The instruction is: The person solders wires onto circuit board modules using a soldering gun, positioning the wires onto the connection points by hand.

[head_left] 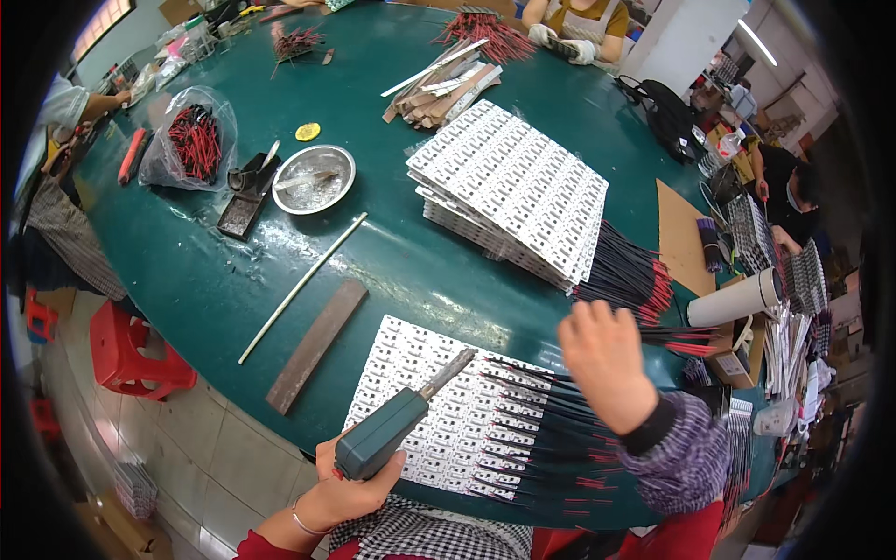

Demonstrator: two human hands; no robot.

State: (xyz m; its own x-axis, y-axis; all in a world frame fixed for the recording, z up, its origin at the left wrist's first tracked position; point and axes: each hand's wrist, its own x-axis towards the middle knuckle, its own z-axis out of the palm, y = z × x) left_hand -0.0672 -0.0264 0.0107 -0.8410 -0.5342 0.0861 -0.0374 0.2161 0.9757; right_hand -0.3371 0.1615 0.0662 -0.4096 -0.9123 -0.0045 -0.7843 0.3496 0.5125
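My left hand (359, 485) grips a green soldering gun (383, 434) by its body. Its metal tip rests over a white circuit board panel (411, 364) at the table's near edge, close to the first of the wires. From the panel's right half, several rows of black wires (560, 420) with red ends run to the right. Above those wires, my right hand (607, 364) is curled, its fingertips turned down and hidden. Just beyond it lies a thick bundle of black wires (625, 271) with red ends.
A stack of white panels (513, 177) stands beyond my hands. To the left lie a dark flat bar (317, 345), a pale stick (303, 287), a metal bowl (315, 177) and a bag of red wires (194, 145). A gloved co-worker (579, 28) sits across the table.
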